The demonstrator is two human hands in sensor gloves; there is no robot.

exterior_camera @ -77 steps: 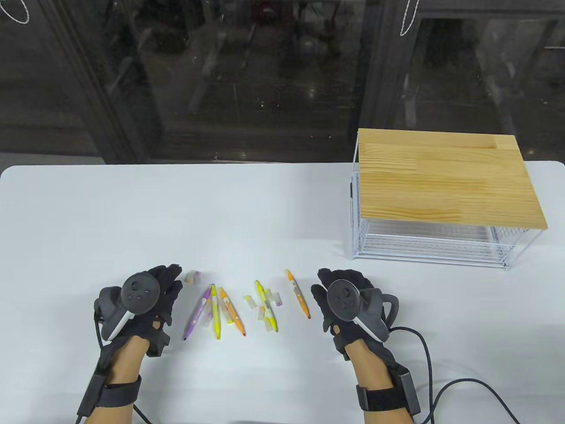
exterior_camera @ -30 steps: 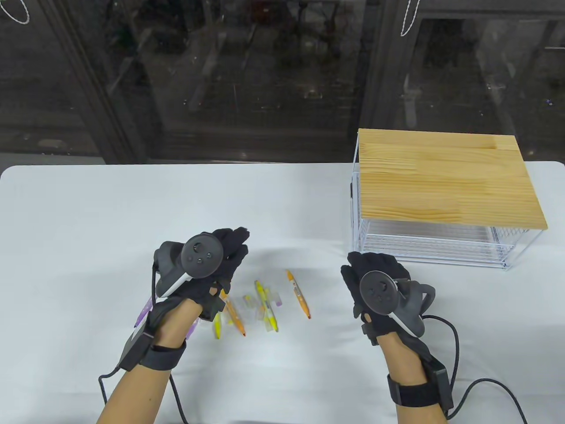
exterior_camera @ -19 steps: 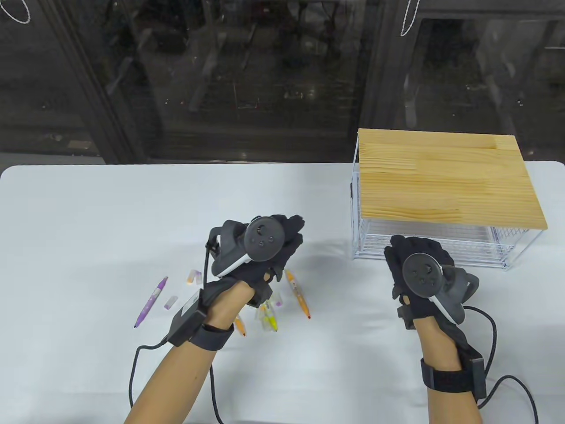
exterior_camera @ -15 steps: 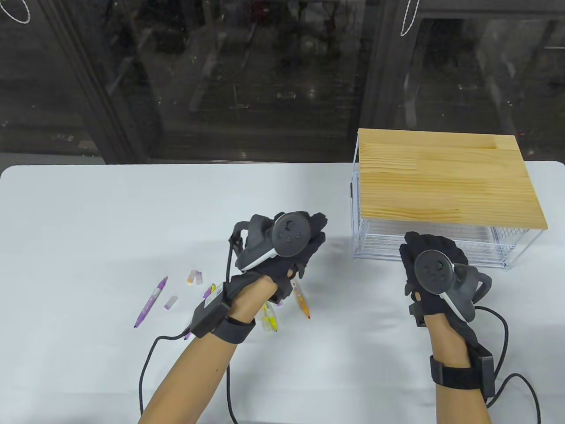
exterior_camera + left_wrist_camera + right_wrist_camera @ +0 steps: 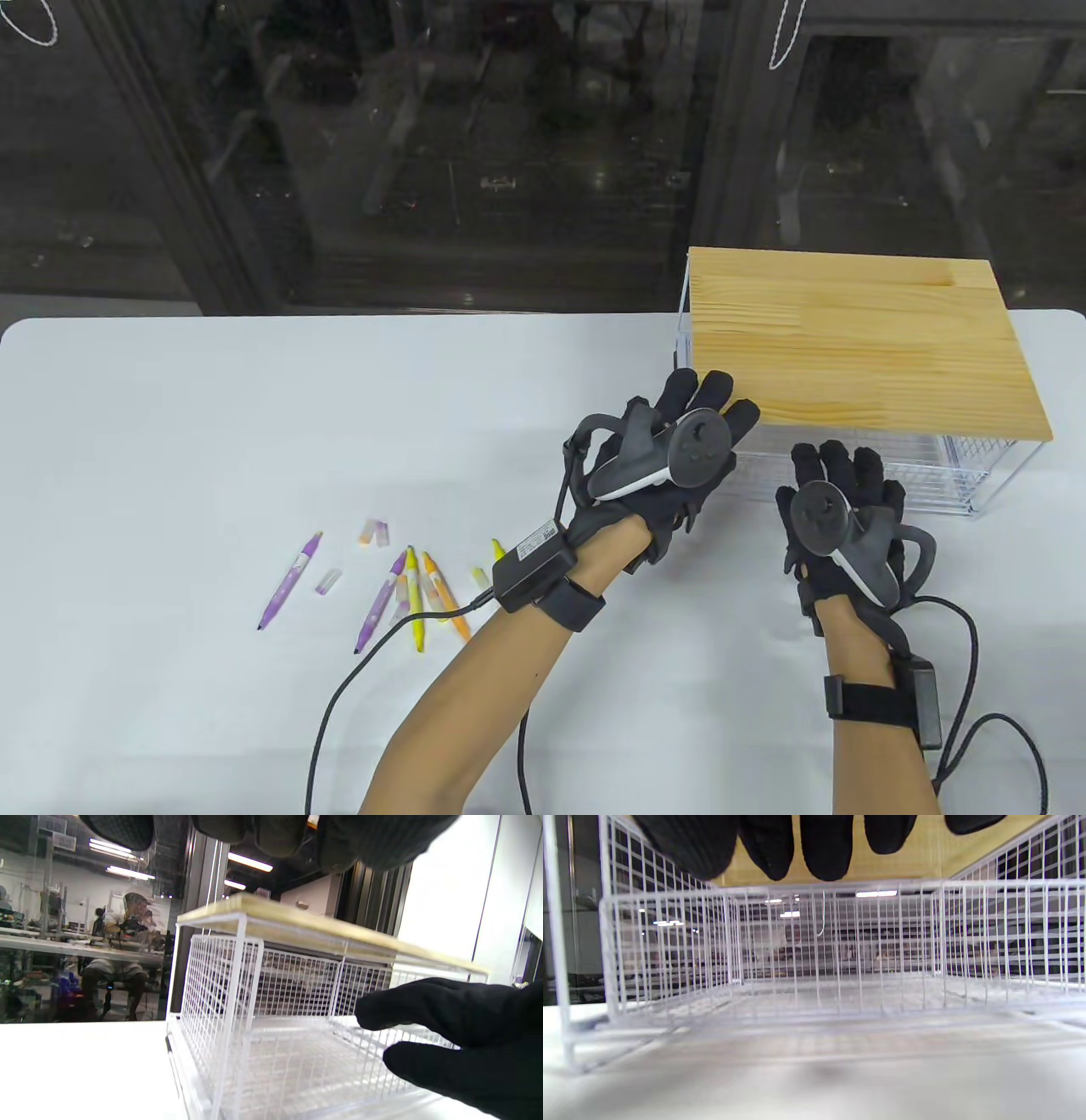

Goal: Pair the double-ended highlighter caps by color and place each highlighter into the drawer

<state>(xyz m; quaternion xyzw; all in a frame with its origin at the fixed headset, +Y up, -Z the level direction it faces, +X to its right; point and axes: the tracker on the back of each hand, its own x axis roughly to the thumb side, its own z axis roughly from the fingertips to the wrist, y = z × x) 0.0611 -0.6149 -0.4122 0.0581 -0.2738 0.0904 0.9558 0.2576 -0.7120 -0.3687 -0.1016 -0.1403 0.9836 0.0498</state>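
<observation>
From the table view, your left hand (image 5: 679, 463) lies flat-fingered against the near left corner of the wire drawer unit (image 5: 857, 475), holding nothing, and your right hand (image 5: 840, 518) spreads its fingers wide at the front. Pull unevenly and the light frame may skid on the tabletop (image 5: 170, 424) or the wooden top (image 5: 857, 340) may tip. The uncapped highlighters (image 5: 407, 594) and loose caps (image 5: 373, 533) lie well behind your left wrist; its cable (image 5: 373, 654) crosses them and could drag them.

Left wrist view: your right hand's fingers (image 5: 445, 1039) touch the basket's front rim.

Right wrist view: only mesh shows; the basket looks empty.
</observation>
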